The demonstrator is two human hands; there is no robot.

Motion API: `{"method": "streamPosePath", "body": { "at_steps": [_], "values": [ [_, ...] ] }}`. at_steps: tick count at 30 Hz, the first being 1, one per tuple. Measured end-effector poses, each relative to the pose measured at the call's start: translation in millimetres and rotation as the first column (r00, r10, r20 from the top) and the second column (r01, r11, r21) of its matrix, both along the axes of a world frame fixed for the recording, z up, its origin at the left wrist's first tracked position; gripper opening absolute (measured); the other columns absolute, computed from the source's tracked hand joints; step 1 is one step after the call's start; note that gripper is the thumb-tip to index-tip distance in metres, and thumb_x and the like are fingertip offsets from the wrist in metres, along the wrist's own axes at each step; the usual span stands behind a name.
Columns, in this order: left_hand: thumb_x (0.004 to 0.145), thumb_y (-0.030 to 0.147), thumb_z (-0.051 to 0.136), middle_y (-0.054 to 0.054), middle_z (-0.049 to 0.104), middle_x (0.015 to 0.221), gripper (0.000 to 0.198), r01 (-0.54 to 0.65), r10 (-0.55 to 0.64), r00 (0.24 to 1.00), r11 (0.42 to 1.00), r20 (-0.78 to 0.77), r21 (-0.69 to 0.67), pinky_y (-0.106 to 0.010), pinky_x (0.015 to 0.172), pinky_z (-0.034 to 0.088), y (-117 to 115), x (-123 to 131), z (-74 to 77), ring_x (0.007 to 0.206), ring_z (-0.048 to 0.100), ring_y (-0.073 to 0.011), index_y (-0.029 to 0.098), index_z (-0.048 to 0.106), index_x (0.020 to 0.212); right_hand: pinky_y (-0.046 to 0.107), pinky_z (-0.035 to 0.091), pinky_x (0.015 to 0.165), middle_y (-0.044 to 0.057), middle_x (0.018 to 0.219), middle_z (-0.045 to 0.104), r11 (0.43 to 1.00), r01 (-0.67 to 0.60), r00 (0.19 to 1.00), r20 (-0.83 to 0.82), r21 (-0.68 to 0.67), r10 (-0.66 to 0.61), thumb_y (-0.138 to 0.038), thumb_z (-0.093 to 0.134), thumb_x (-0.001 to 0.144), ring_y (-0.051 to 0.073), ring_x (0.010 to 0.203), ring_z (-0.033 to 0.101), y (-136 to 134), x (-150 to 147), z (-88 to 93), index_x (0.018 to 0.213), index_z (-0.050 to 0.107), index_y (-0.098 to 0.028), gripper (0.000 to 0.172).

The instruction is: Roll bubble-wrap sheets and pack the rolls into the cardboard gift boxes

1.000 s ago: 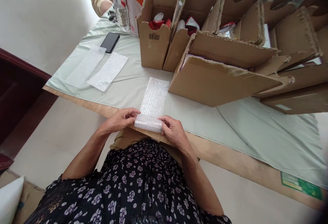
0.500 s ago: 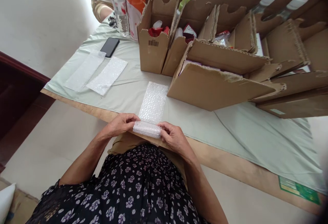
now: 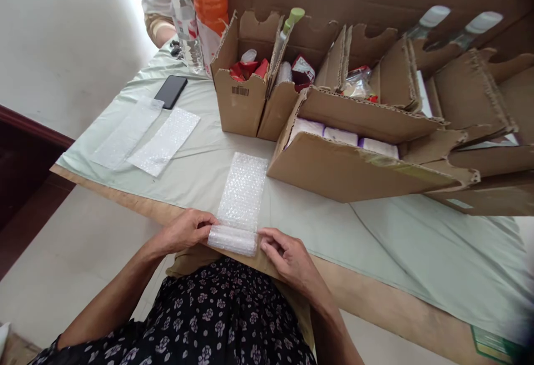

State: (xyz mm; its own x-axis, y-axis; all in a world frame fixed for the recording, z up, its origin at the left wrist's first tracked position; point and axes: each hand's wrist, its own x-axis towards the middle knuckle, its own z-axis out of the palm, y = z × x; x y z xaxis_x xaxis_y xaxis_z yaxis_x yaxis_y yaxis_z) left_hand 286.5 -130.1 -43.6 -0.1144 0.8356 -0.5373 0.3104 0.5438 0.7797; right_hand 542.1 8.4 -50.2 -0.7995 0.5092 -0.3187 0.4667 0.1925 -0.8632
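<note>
Through the head camera I have the wrap (image 3: 244,190) on the table (image 3: 312,215), its far part flat and pointing away from me, its near end a roll (image 3: 232,241) at the front edge. The left hand (image 3: 187,231) pinches the roll's left end between thumb and fingers. The right hand (image 3: 291,255) is loosely curled just beside the other end and, as far as I can make out, grasps nothing. I judge the wrap light, soft and a little slippery, springy enough to uncoil; a hard squeeze could pop its bubbles. I'd hold it gently by both ends of the roll.
</note>
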Motion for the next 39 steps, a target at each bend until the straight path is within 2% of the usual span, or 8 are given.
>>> {"method": "streamPosePath", "body": {
  "at_steps": [7, 11, 14, 20, 25, 32, 36, 39],
  "values": [
    [0.09, 0.03, 0.053, -0.002, 0.075, 0.087, 0.028, 0.051, -0.049, 0.999, 0.995, 0.024, -0.082, -0.024, 0.068, 0.043, 6.0, 0.3, 3.6, 0.079, 0.064, -0.0184, 0.017, 0.077, 0.091, 0.026, 0.047, 0.076, 0.0, 0.093, 0.076, 0.983, -0.179, 0.981, 0.068, -0.052, 0.182, -0.024, 0.054, 0.097, 0.016, 0.079, 0.067, 8.1, -5.2, 8.3, 0.131, 0.069, -0.028, 0.037],
    [0.093, 0.033, 0.052, -0.002, 0.071, 0.081, 0.029, 0.098, -0.096, 0.995, 0.989, 0.029, -0.114, -0.024, 0.067, 0.041, 6.1, -0.7, -2.7, 0.076, 0.06, -0.0171, 0.016, 0.073, 0.084, 0.025, 0.046, 0.078, 0.0, 0.099, 0.078, 0.966, -0.256, 0.959, 0.12, -0.029, 0.258, -0.02, 0.054, 0.095, 0.017, 0.084, 0.069, 8.5, -6.0, 4.8, 0.131, 0.066, -0.03, 0.04],
    [0.095, 0.038, 0.054, -0.002, 0.068, 0.081, 0.031, 0.117, -0.106, 0.991, 0.986, 0.087, -0.122, -0.023, 0.067, 0.04, 5.2, -3.7, -10.0, 0.076, 0.057, -0.0166, 0.016, 0.072, 0.083, 0.024, 0.044, 0.08, 0.0, 0.101, 0.078, 0.962, -0.272, 0.955, 0.12, -0.026, 0.273, -0.02, 0.052, 0.095, 0.017, 0.088, 0.069, 10.4, -7.3, 0.1, 0.124, 0.068, -0.029, 0.034],
    [0.096, 0.044, 0.054, -0.001, 0.063, 0.074, 0.037, 0.15, -0.131, 0.983, 0.977, 0.13, -0.149, -0.023, 0.063, 0.036, 5.0, -9.6, -18.0, 0.071, 0.052, -0.015, 0.016, 0.072, 0.081, 0.022, 0.039, 0.072, 0.0, 0.089, 0.076, 0.967, -0.232, 0.964, 0.106, -0.109, 0.243, -0.023, 0.048, 0.099, 0.014, 0.078, 0.066, 16.6, -13.2, -6.5, 0.095, 0.071, -0.024, 0.023],
    [0.096, 0.047, 0.053, -0.001, 0.062, 0.073, 0.039, 0.152, -0.139, 0.986, 0.974, 0.091, -0.165, -0.024, 0.061, 0.035, 8.1, -8.9, -13.8, 0.07, 0.051, -0.0156, 0.017, 0.069, 0.079, 0.024, 0.031, 0.063, -0.001, 0.075, 0.069, 0.977, -0.211, 0.968, 0.137, -0.019, 0.212, -0.023, 0.046, 0.099, 0.013, 0.066, 0.057, 15.7, -16.4, -5.2, 0.081, 0.062, -0.022, 0.024],
    [0.093, 0.037, 0.054, -0.001, 0.07, 0.081, 0.027, 0.091, -0.09, 0.996, 0.989, 0.01, -0.113, -0.023, 0.065, 0.04, 11.5, -2.7, -1.0, 0.074, 0.058, -0.0166, 0.018, 0.072, 0.088, 0.025, 0.029, 0.063, 0.0, 0.07, 0.064, 0.974, -0.217, 0.957, 0.21, 0.061, 0.2, -0.022, 0.046, 0.099, 0.013, 0.062, 0.051, 13.0, -23.4, -1.4, 0.078, 0.058, -0.022, 0.024],
    [0.089, 0.037, 0.054, -0.002, 0.072, 0.082, 0.029, -0.007, 0.004, 0.999, 0.996, -0.032, -0.09, -0.024, 0.065, 0.042, 8.2, 0.7, 4.9, 0.074, 0.06, -0.0171, 0.016, 0.074, 0.092, 0.025, 0.035, 0.066, 0.001, 0.077, 0.069, 0.985, -0.151, 0.971, 0.197, 0.079, 0.133, -0.023, 0.044, 0.099, 0.016, 0.068, 0.058, 9.3, -27.8, 0.9, 0.083, 0.062, -0.022, 0.024],
    [0.086, 0.036, 0.055, -0.002, 0.072, 0.079, 0.028, -0.047, 0.043, 0.997, 0.996, -0.057, -0.074, -0.024, 0.063, 0.042, 5.9, 1.2, 6.5, 0.072, 0.06, -0.0169, 0.015, 0.074, 0.089, 0.027, 0.041, 0.07, 0.002, 0.087, 0.075, 0.993, -0.08, 0.986, 0.153, 0.093, 0.065, -0.026, 0.043, 0.1, 0.018, 0.074, 0.065, 5.3, -28.9, 1.7, 0.096, 0.068, -0.024, 0.025]
  ]
}}
